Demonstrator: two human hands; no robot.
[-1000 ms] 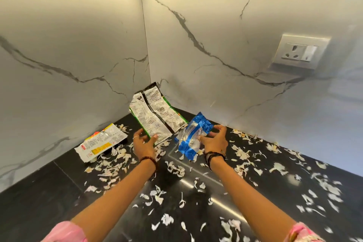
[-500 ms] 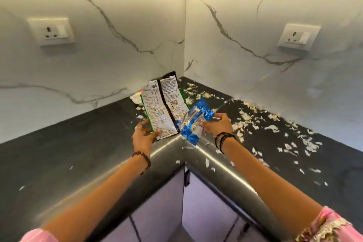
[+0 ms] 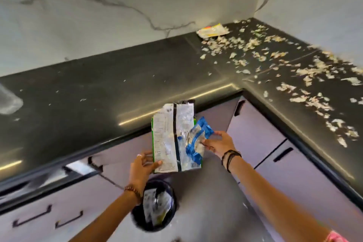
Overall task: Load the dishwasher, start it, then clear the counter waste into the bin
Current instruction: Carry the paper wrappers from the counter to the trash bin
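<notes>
My left hand (image 3: 142, 167) pinches the bottom edge of a flattened green-and-white wrapper (image 3: 169, 137), held upright in front of the counter edge. My right hand (image 3: 219, 143) grips a crumpled blue-and-clear wrapper (image 3: 197, 139) that overlaps the first one. Both hang above a black round bin (image 3: 137, 220) on the floor, which holds a white packet. An orange-and-white packet (image 3: 213, 30) lies in the far counter corner. Several pale peel scraps (image 3: 306, 76) are strewn over the right part of the black counter (image 3: 98, 88).
Lilac cabinet fronts (image 3: 261, 129) with black handles run under both counter legs. A marble backsplash (image 3: 98, 6) rises behind. A clear blurred object (image 3: 8, 100) sits at the far left of the counter. A drawer top (image 3: 78, 167) shows at left, slightly open.
Both hands have carried the two wrappers back off the counter and down over the floor bin. The view has tilted down, so the bin and cabinets are now in sight.
</notes>
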